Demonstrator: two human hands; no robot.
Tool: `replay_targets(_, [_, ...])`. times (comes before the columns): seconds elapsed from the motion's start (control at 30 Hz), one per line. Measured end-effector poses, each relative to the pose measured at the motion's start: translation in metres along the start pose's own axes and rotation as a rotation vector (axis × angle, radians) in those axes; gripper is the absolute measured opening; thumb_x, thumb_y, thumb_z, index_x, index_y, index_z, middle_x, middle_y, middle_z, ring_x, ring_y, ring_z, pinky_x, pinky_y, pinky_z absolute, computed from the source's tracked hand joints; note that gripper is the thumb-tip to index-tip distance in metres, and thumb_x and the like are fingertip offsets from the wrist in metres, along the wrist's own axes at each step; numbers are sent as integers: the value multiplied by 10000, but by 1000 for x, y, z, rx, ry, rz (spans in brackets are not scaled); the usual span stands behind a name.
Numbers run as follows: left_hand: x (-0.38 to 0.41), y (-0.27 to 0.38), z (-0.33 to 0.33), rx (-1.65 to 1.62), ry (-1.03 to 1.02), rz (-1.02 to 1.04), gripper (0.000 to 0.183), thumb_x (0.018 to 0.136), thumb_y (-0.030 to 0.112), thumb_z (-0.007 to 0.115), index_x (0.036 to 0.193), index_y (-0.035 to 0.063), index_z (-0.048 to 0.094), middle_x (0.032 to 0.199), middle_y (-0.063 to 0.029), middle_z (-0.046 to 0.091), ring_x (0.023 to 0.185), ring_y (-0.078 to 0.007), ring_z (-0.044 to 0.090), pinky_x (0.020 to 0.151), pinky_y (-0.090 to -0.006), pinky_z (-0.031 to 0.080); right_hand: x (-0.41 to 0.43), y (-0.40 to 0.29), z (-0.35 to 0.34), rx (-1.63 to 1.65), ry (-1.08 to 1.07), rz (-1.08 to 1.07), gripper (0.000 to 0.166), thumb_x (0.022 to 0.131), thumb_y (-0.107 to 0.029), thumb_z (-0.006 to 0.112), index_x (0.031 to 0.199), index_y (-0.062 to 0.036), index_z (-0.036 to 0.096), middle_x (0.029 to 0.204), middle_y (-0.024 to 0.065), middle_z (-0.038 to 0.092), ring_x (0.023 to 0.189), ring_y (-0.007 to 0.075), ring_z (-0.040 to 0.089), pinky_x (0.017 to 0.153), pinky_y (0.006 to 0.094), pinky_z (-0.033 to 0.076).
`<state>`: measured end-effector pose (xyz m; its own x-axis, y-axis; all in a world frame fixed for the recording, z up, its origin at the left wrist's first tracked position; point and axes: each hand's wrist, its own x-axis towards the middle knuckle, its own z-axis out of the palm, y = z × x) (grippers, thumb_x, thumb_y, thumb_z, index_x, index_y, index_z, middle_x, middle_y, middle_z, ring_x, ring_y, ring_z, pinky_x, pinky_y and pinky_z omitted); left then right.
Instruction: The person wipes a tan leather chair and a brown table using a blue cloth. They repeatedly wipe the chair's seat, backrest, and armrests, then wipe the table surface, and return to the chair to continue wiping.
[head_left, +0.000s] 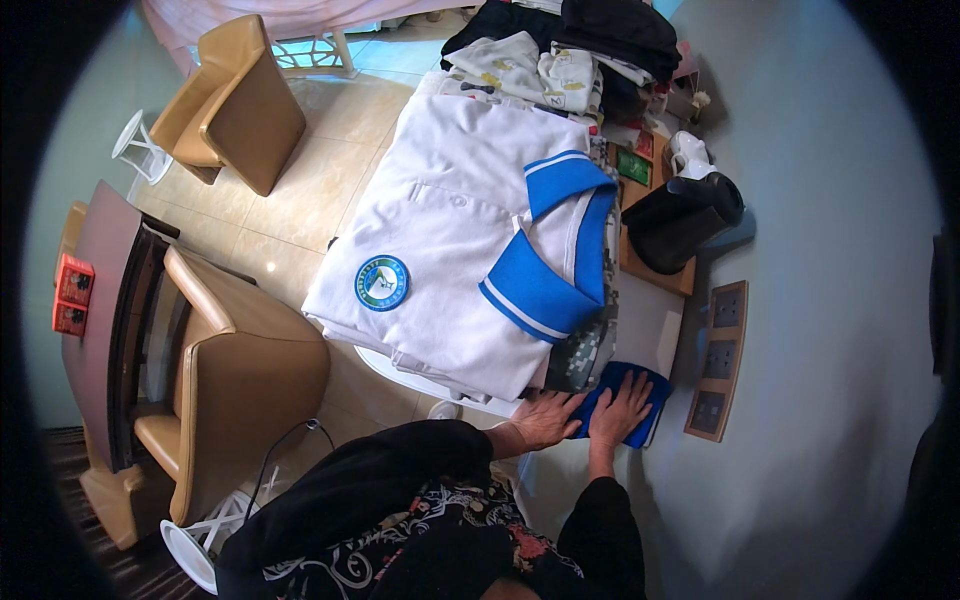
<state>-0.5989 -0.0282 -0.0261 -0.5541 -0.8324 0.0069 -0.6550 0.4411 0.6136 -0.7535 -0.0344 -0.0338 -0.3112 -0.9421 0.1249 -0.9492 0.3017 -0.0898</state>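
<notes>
Both hands rest on a folded blue cloth (652, 420) at the table's near right corner. My left hand (544, 420) lies at the cloth's left edge, palm down, beside a pile of folded clothes. My right hand (619, 411) is flat on top of the cloth with its fingers spread. Uppermost on the pile is a folded white polo shirt (450, 225) with a blue collar and a round badge. From under it, at the right, a grey-green camouflage garment (581, 360) sticks out.
Beyond the shirt are folded printed clothes (525, 71) and dark garments (619, 34). A black kettle (679, 221) stands on a wooden tray (682, 281) by the wall, near a socket panel (718, 360). Tan armchairs (255, 375) and a dark table (101, 322) stand left.
</notes>
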Motion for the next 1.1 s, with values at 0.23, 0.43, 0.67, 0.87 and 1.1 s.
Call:
replay_targets(0.23, [0, -2, 2, 45, 65, 37, 612, 835, 344, 502, 1334, 71, 278, 1408, -188, 209, 1018, -336, 526, 830, -399, 448, 1, -1, -2, 18, 3, 6, 479, 832, -242, 479, 1282, -95, 410, 1399, 128, 289, 1305, 321, 217, 1035, 514, 145])
replay_targets(0.43, [3, 4, -10, -16, -135, -48, 609, 837, 348, 494, 1335, 74, 275, 1417, -186, 185, 1010, -332, 533, 820, -387, 459, 0, 1, 0, 20, 7, 8, 476, 839, -248, 478, 1288, -107, 405, 1401, 122, 288, 1309, 316, 212, 1037, 513, 140])
replay_targets(0.67, [3, 1, -1, 16, -66, -23, 624, 837, 358, 490, 1348, 87, 256, 1419, -180, 179, 1099, -340, 466, 872, -403, 424, 0, 2, 1, 22, 14, 2, 477, 844, -258, 467, 1293, -110, 398, 1399, 120, 293, 1309, 314, 214, 1035, 514, 142])
replay_targets(0.87, [3, 3, -6, -41, -133, -57, 631, 834, 366, 491, 1350, 86, 258, 1417, -179, 182, 1204, -361, 349, 966, -449, 320, 0, 1, 1, 29, 30, -10, 474, 841, -261, 461, 1284, -99, 403, 1389, 124, 309, 1303, 318, 226, 1029, 517, 150])
replay_targets(1.1, [4, 2, -3, -79, -152, -63, 641, 827, 365, 499, 1344, 69, 263, 1409, -184, 202, 1220, -364, 329, 995, -470, 273, 0, 2, 3, 20, 41, -6, 465, 839, -257, 460, 1273, -95, 414, 1388, 124, 311, 1301, 319, 230, 1028, 517, 155])
